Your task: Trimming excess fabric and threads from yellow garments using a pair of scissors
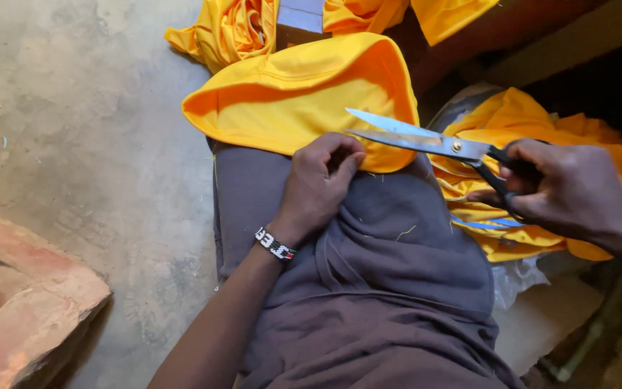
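between my two hands, the fingers [343, 164] of my left hand [319, 184] are curled together, pinching the lower hem of the yellow fabric [304, 97] against my lap. the blades of the scissors [426, 137] stand slightly apart just beside those fingertips, their points lying over the cloth's edge. my right hand [566, 189] is closed through the black handles [509, 176], fingers clamped on the loops.

the main risk i judge is the closeness of the blade tips to my left fingertips: a quick closing stroke, or the fabric slipping under the pinch, could nick them. the cloth is draped over the thigh of my grey trousers [390, 274], a soft and curved support, so the cut could wander off line, or the lower blade could catch the trouser cloth beneath. the yellow piece is folded over itself, so the blades may also take in a layer i do not mean to cut. more yellow fabric [541, 130] lies heaped under my right hand, and another bundle [232, 29] sits beyond on the concrete floor [80, 144]. a beaded wristband [275, 243] circles my left wrist.
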